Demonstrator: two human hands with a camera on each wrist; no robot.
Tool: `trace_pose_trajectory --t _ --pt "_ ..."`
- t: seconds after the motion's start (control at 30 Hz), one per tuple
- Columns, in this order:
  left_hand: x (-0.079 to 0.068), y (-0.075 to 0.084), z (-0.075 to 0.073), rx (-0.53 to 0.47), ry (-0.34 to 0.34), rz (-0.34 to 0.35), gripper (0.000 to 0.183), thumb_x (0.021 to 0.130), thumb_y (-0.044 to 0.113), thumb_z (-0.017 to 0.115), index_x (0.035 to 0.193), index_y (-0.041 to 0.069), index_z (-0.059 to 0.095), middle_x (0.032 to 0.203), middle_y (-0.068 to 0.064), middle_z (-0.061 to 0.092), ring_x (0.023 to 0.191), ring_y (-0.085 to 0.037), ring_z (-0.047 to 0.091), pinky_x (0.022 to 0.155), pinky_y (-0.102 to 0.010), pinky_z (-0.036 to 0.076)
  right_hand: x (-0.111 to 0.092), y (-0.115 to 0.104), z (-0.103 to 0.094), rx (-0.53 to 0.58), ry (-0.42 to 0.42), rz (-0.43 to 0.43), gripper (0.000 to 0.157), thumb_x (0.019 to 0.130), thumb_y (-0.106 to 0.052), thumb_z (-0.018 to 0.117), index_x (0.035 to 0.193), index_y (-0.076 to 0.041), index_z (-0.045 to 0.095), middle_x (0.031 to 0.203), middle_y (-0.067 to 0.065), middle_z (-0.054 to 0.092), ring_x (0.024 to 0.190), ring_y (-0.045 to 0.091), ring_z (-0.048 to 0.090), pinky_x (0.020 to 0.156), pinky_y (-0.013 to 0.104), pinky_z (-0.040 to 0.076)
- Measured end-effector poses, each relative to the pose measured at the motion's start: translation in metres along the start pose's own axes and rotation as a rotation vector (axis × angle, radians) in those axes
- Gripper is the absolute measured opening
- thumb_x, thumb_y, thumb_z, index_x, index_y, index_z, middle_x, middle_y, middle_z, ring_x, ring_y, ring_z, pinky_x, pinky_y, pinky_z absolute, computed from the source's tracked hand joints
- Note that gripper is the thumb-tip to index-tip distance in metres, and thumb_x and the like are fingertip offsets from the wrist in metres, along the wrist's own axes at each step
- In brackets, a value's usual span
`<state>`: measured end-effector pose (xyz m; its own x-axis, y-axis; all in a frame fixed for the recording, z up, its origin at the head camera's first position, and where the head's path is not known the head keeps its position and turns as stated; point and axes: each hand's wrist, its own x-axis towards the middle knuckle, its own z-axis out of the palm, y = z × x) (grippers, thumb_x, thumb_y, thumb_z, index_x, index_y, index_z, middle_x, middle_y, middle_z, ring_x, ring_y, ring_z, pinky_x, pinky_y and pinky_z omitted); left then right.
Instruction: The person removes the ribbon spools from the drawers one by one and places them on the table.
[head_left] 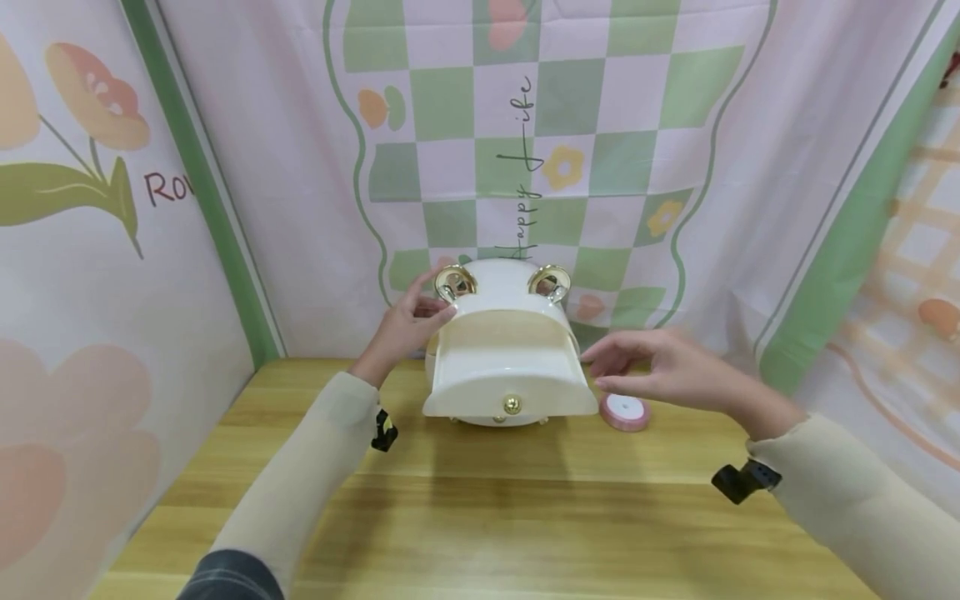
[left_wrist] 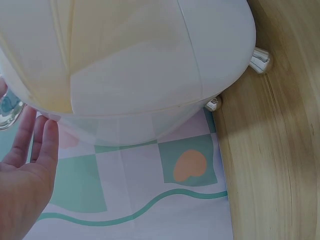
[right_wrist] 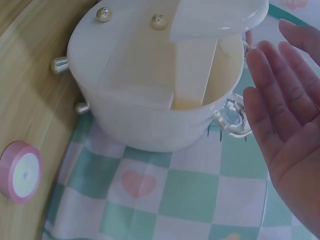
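Note:
A white storage box (head_left: 504, 287) with two gold-rimmed, eye-like rounds on top stands on the table. Its upper drawer (head_left: 510, 390), with a gold knob, is pulled out, and its inside looks bare. My left hand (head_left: 408, 327) is at the box's left side, just below the left round; in the left wrist view, fairly straight fingers (left_wrist: 49, 142) touch the box's side. Off the drawer's right side is my right hand (head_left: 667, 371), holding nothing, its fingers (right_wrist: 277, 85) extended. A pink spool (head_left: 626, 412) with a white face lies below that hand.
The wooden table (head_left: 480, 517) stretches toward me in front of the box. Right behind it hangs a green-and-white checked curtain (head_left: 517, 167). A printed flower curtain (head_left: 97, 292) borders the left side. Short metallic feet (right_wrist: 60, 65) hold the box up.

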<state>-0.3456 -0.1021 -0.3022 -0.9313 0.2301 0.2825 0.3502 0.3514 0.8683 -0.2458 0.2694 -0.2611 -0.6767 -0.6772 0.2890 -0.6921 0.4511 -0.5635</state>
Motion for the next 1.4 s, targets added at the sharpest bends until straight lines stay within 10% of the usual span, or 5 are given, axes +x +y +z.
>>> trace_pose_trajectory --t 0.67,1.4 --pt "-0.002 0.000 0.000 0.009 0.003 0.012 0.067 0.097 0.040 0.067 0.147 0.063 0.028 0.124 -0.005 0.060 0.115 -0.025 0.056 0.098 -0.044 0.048 0.015 -0.031 0.039 -0.006 -0.014 -0.214 0.027 0.094 -0.007 0.072 0.121 -0.007 0.068 0.106 0.003 0.074 0.090 0.012 0.071 0.072 0.030 0.059" --pt "-0.001 0.000 0.000 0.016 0.004 0.027 0.067 0.097 0.041 0.067 0.145 0.066 0.027 0.124 -0.005 0.061 0.114 -0.024 0.057 0.097 -0.045 0.049 0.026 -0.038 0.083 -0.013 0.076 0.043 0.023 0.096 -0.018 0.070 0.120 -0.018 0.070 0.099 -0.010 0.073 0.088 0.008 0.070 0.075 0.027 0.057"
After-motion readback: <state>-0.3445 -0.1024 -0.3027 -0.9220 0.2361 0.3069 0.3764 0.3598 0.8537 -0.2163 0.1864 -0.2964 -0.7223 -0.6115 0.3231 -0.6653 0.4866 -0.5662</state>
